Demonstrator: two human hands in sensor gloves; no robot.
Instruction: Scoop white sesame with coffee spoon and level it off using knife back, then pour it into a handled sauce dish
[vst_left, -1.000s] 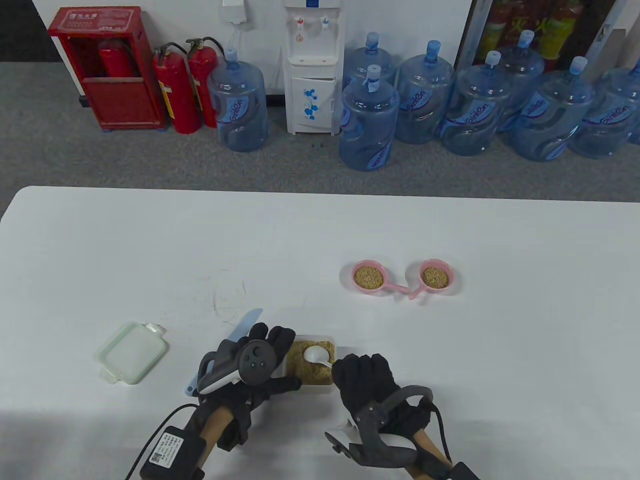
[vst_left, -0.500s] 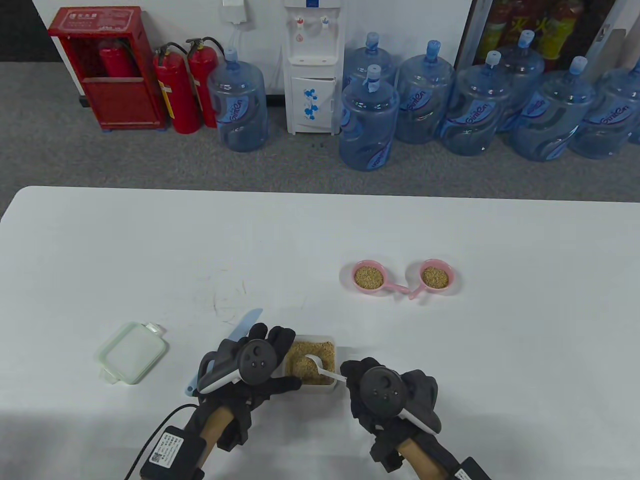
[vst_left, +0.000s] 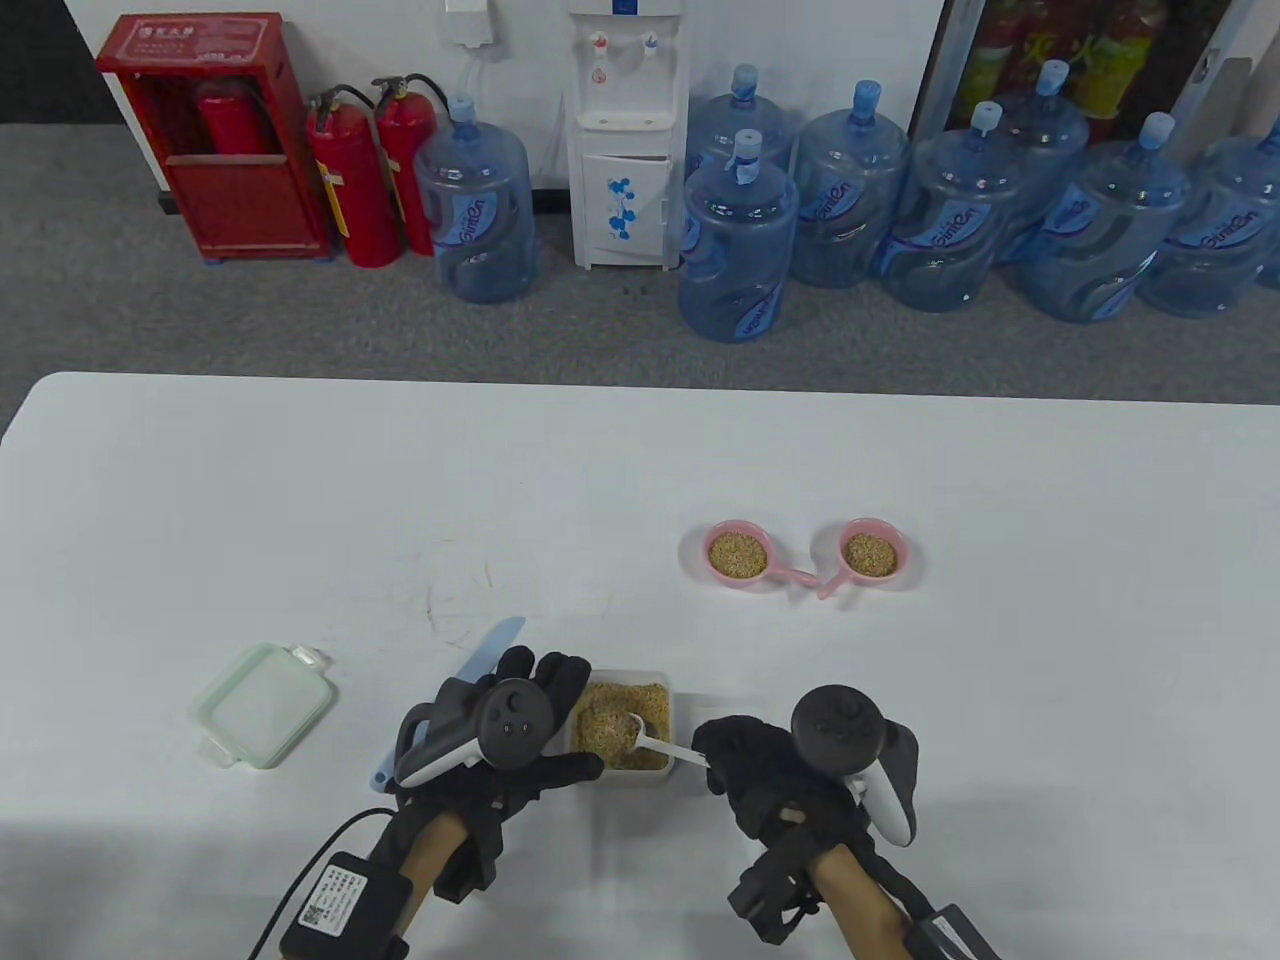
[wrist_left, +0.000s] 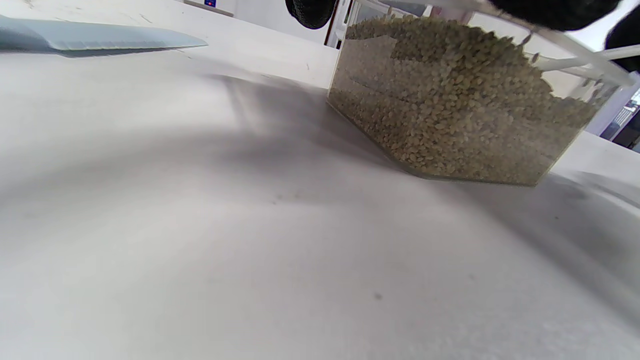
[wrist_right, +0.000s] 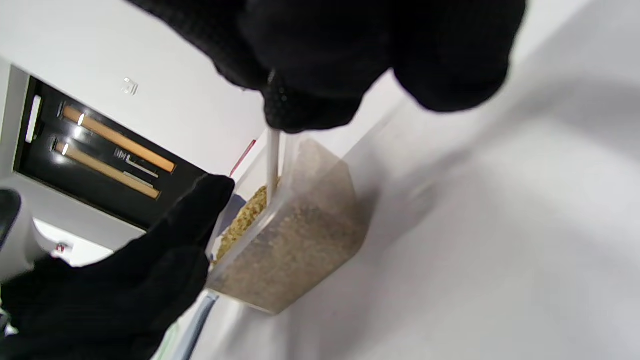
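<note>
A clear container of white sesame (vst_left: 622, 738) stands near the table's front edge. My left hand (vst_left: 558, 712) grips its left side, with fingers over the far rim and the thumb along the near side. My right hand (vst_left: 715, 750) pinches the handle of the white coffee spoon (vst_left: 660, 742), whose bowl lies sunk in the sesame. The light blue knife (vst_left: 492, 645) lies on the table under my left hand, blade pointing away. Two pink handled sauce dishes (vst_left: 738, 553) (vst_left: 870, 553) hold sesame farther back. The right wrist view shows the spoon handle (wrist_right: 273, 165) entering the container (wrist_right: 295, 250).
A pale green lid (vst_left: 262, 705) lies to the left of my left hand. The left wrist view shows the knife blade (wrist_left: 100, 39) flat on the table beside the container (wrist_left: 450, 115). Water bottles and fire extinguishers stand on the floor beyond the table.
My right hand has rolled, its tracker swinging up and to the right. The spoon bowl, empty above the sesame a second ago, has dug into it. The left hand has not moved.
</note>
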